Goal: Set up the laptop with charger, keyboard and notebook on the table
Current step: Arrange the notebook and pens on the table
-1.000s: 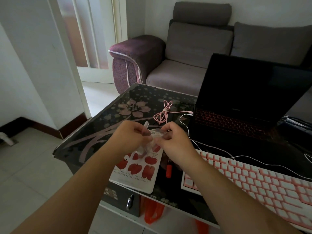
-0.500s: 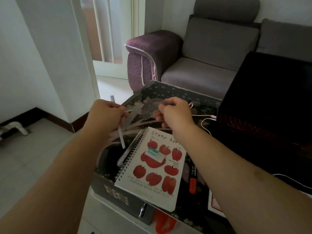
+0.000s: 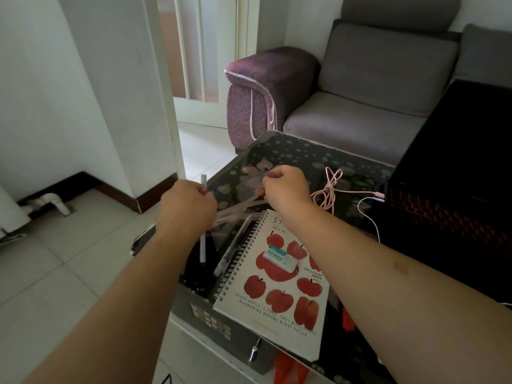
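Filling the right side, the dark floral glass-topped table (image 3: 291,151) carries the open black laptop (image 3: 454,195), whose red-lit keys face a spiral-bound white notebook with red apples (image 3: 277,289) at the near left corner. A coiled pink cable (image 3: 329,187) lies between them. The left hand (image 3: 188,206) grips a thin white pen (image 3: 203,217); the right hand (image 3: 285,187) pinches a clear plastic sleeve (image 3: 235,214). A small white eraser (image 3: 279,257) rests on the notebook.
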Demonstrator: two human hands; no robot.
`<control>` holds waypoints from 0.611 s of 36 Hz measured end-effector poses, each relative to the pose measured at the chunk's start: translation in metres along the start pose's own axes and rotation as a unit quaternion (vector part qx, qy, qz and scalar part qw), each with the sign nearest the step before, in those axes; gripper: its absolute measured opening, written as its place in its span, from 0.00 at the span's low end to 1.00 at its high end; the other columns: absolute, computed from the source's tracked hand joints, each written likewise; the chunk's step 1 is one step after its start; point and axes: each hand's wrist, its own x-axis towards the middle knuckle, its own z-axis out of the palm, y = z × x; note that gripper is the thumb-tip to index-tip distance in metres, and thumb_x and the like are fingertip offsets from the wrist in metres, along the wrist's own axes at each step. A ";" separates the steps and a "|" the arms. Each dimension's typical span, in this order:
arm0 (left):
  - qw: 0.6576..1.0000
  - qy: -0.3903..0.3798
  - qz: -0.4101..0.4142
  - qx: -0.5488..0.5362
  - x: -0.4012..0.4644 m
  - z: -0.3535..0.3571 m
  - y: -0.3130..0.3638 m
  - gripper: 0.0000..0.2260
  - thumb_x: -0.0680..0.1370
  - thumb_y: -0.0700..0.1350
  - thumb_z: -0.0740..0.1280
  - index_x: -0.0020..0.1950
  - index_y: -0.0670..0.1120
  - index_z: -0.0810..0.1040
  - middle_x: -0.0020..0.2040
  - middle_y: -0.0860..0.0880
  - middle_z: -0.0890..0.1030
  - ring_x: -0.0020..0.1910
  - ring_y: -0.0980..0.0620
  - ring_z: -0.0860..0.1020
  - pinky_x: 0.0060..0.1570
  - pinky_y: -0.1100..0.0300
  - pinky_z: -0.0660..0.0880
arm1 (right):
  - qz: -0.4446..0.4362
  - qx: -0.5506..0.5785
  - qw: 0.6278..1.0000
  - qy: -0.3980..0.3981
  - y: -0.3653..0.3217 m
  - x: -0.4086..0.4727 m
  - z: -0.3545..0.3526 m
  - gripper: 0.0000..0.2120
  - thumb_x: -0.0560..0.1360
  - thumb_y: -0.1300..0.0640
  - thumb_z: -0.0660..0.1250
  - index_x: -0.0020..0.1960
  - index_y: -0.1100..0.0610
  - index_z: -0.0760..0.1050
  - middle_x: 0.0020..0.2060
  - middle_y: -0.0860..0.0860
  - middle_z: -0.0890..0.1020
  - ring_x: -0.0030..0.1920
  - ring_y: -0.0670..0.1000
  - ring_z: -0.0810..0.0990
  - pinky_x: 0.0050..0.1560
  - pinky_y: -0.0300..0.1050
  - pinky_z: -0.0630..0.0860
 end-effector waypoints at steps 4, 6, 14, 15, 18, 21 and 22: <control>0.996 -0.032 0.005 -0.085 -0.003 0.001 0.010 0.08 0.81 0.50 0.71 0.49 0.47 0.84 0.41 0.48 0.85 0.37 0.49 0.84 0.40 0.53 0.84 | -0.046 -0.078 0.995 -0.032 -0.002 -0.001 -0.002 0.12 0.83 0.56 0.66 0.65 0.54 0.81 0.58 0.51 0.81 0.56 0.52 0.81 0.54 0.45 0.79; 0.991 -0.044 -0.010 -0.122 -0.004 0.003 0.012 0.08 0.81 0.50 0.72 0.48 0.47 0.85 0.40 0.46 0.86 0.35 0.48 0.84 0.42 0.50 0.86 | -0.069 -0.164 0.982 -0.060 0.000 -0.004 -0.002 0.15 0.82 0.57 0.68 0.68 0.54 0.79 0.60 0.52 0.81 0.59 0.53 0.81 0.57 0.47 0.79; 0.934 -0.057 -0.121 -0.331 -0.004 0.015 0.020 0.08 0.80 0.46 0.73 0.52 0.42 0.85 0.46 0.43 0.87 0.38 0.49 0.88 0.41 0.52 0.86 | -0.077 -0.044 0.985 -0.151 -0.010 -0.029 -0.025 0.10 0.80 0.56 0.68 0.60 0.53 0.81 0.54 0.47 0.82 0.53 0.45 0.80 0.48 0.40 0.74; 0.928 -0.061 -0.127 -0.346 -0.004 0.017 0.021 0.08 0.80 0.47 0.73 0.52 0.42 0.85 0.46 0.43 0.87 0.37 0.49 0.88 0.42 0.53 0.86 | -0.077 -0.027 0.977 -0.198 -0.013 -0.034 -0.027 0.10 0.79 0.53 0.71 0.59 0.52 0.81 0.52 0.46 0.83 0.53 0.44 0.81 0.51 0.41 0.75; 0.918 -0.073 -0.125 -0.368 -0.007 0.026 0.023 0.08 0.80 0.49 0.73 0.51 0.45 0.87 0.46 0.45 0.88 0.44 0.47 0.88 0.51 0.48 0.85 | -0.120 -0.068 0.961 -0.239 -0.012 -0.041 -0.024 0.11 0.76 0.51 0.76 0.56 0.48 0.81 0.48 0.45 0.86 0.50 0.45 0.85 0.53 0.43 0.81; 0.937 -0.071 -0.076 -0.335 -0.012 0.032 0.028 0.09 0.80 0.51 0.71 0.52 0.47 0.86 0.46 0.48 0.88 0.44 0.51 0.88 0.49 0.53 0.85 | -0.161 -0.103 0.962 -0.194 -0.007 -0.040 -0.026 0.06 0.78 0.57 0.74 0.54 0.50 0.82 0.44 0.46 0.86 0.46 0.44 0.85 0.47 0.39 0.80; 0.944 -0.069 -0.054 -0.318 -0.014 0.033 0.030 0.09 0.81 0.50 0.71 0.53 0.46 0.86 0.46 0.48 0.88 0.42 0.52 0.88 0.47 0.56 0.85 | -0.161 -0.105 0.965 -0.177 -0.004 -0.038 -0.029 0.06 0.79 0.59 0.73 0.54 0.50 0.83 0.44 0.46 0.86 0.45 0.44 0.84 0.46 0.39 0.78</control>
